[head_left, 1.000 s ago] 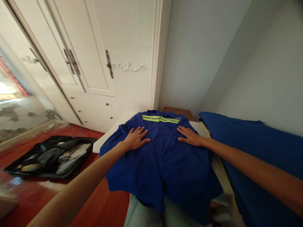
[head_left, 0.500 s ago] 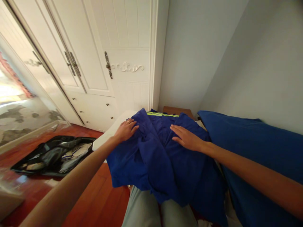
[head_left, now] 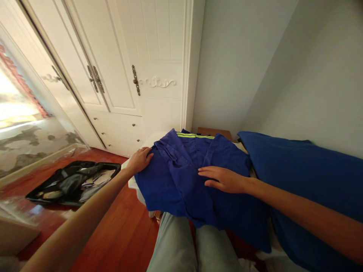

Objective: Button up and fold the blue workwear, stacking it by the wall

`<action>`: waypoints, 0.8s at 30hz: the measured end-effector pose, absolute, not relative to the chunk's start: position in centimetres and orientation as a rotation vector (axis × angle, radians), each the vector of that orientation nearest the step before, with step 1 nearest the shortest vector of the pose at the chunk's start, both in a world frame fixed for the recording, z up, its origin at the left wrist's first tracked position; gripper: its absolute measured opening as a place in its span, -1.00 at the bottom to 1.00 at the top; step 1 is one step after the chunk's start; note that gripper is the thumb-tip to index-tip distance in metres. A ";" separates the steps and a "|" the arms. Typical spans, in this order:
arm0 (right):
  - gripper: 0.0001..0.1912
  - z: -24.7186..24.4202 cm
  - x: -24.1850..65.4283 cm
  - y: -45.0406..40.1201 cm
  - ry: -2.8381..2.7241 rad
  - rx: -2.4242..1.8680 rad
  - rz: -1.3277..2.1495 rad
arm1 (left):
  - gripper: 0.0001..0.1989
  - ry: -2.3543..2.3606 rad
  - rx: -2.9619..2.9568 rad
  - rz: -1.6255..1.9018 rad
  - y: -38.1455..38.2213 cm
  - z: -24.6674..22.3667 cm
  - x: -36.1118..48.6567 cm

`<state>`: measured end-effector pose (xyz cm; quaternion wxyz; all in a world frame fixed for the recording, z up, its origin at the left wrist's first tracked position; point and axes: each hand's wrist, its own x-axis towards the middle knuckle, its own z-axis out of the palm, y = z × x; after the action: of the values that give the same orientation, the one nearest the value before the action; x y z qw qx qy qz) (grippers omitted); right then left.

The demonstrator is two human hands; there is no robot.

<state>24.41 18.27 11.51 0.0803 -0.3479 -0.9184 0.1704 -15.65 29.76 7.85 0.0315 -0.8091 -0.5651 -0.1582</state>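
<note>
A blue jacket [head_left: 176, 177] with a yellow-green reflective stripe along its far side lies spread in front of me, one sleeve folded slantwise over its body. My left hand [head_left: 141, 160] rests at the jacket's left edge, palm down with the fingers extended. Over the middle of the garment, my right hand [head_left: 222, 179] lies flat with its fingers stretched to the left. Neither hand grips the cloth. Most of the surface beneath the jacket is hidden; a white edge [head_left: 132, 182] shows at its left.
A large blue cushion [head_left: 306, 162] is on the right. An open black suitcase [head_left: 73, 183] with clothes lies on the red wooden floor [head_left: 113, 230] to the left. A white wardrobe [head_left: 159, 41] stands ahead, beside a grey wall [head_left: 227, 68]. My legs [head_left: 176, 245] are below the jacket.
My left hand has slid left and toward me to the jacket's edge. My right hand has come nearer to me across the cloth. The jacket's near hem has shifted slightly away from me.
</note>
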 end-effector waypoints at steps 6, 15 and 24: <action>-0.58 12.4 17.0 23.7 -2.586 -0.963 0.364 | -0.44 -1.707 -2.492 -0.470 31.4 8.7 -12.8; -0.64 11.3 7.6 36.3 -2.329 -1.402 0.263 | -0.64 -1.670 -2.522 -0.399 32.9 7.7 -12.7; -0.60 8.6 4.8 45.0 -2.569 -1.264 0.120 | -0.65 -1.697 -2.439 -0.529 32.2 6.4 -13.0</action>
<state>4.83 44.99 8.64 0.1373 -0.4370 -0.8880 0.0414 -12.97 32.17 6.36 0.0617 -0.8067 -0.5612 -0.1749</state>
